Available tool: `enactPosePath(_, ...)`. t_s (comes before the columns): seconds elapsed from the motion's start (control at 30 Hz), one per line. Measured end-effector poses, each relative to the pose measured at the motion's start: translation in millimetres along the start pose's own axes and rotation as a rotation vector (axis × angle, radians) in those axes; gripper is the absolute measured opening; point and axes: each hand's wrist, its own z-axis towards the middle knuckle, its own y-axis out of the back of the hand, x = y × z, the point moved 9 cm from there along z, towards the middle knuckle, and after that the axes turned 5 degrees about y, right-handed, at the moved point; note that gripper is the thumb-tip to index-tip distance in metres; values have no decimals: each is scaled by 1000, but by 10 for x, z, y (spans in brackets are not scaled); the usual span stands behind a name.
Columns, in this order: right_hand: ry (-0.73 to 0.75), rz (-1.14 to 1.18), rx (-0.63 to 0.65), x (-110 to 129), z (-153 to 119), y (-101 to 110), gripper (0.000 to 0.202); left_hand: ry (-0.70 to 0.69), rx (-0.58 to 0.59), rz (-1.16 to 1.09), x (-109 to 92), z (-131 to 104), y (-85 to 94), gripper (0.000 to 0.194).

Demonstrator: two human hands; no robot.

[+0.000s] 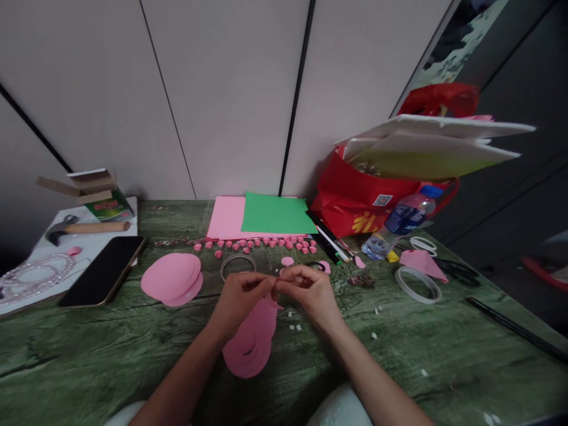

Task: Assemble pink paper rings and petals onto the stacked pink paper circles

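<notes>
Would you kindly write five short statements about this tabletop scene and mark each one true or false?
1. The claw hammer lies on the white board. True.
2. The green sheet lies underneath the large pink sheet. False: the green one is on top.
3. The plastic bottle has a blue cap. True.
4. The left hand and right hand are far apart. False: they are close together.
5. The smartphone lies right of the stacked pink circles. False: it lies left of them.

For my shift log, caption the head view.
Left hand and right hand meet by pink paper, with small pink pieces lined up beyond.
</notes>
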Motion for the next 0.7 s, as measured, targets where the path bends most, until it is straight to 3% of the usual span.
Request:
enactPosePath(0.13, 5, -18, 41, 20, -7, -70, 23, 40, 25, -23, 49, -2, -11, 29)
enactPosePath(0.37, -24, -79, 67, -52, -20, -103, 36, 222, 93, -303, 267, -13, -80, 23)
enactPosePath(0.57, -120, 19, 163, -211, -50, -200, 40, 170, -118, -412, 292, 36, 154, 18)
enactPosePath(0.7, -211, 86, 162, -287, -68, -207, 38, 101, -168, -414, 237, 54, 223, 18)
